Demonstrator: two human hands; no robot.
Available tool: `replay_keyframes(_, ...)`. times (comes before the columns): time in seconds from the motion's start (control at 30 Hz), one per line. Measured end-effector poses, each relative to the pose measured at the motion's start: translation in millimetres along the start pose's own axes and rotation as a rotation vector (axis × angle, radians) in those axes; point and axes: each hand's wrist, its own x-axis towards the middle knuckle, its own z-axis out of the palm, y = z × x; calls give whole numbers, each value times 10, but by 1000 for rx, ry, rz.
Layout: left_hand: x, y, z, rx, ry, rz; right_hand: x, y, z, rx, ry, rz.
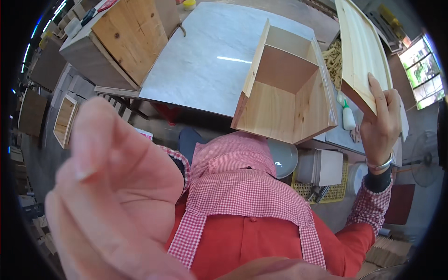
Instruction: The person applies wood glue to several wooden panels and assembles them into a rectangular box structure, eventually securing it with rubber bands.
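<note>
A person's left hand [116,196] fills the lower left of the view, raised very close to the camera and blurred, fingers spread and loose with nothing in it. Just behind it shows the wearer's red shirt under a red-and-white checked apron [242,186]. At the right, the right hand [380,126], a metal bracelet on its wrist, clasps the lower edge of a pale wooden panel [361,51], holding it up on a slant above the right side of the bench, thumb on the near face and fingers wrapped behind. Left of the panel, an open-topped wooden box [284,88] rests at the near edge of the grey worktable [205,60], its corner jutting over the rim. A small white glue bottle [348,116] stands between box and hand, with a heap of short wooden dowels [333,58] beyond it. Farther left, a larger wooden cabinet [126,37] sits at the table's far corner.
</note>
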Motion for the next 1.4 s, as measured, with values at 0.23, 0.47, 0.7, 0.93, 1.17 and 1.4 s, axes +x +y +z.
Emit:
replay_keyframes(0.23, 5, 47, -19, -100, 3, -38, -56, -53, 57, 56, -64, -8)
replay_keyframes(0.47, -20, -76, 64, -165, -5, -82, -22, -206, 122, 87, -103, -88)
replay_keyframes(0.7, -275, -339, -94, -95, -35, -223, -56, -388, 343, 103, -206, -186)
replay_keyframes(0.93, -955, -941, -485, 804, -265, -744, 7, -512, 404, 123, -258, -236)
replay_keyframes(1.17, -1117, -1008, -527, 584, -322, -780, 117, -569, 407, 77, -227, -212)
replay_keyframes(1.4, -1139, -1046, -452, 497, -219, -778, 137, -612, 485, 140, -193, -202)
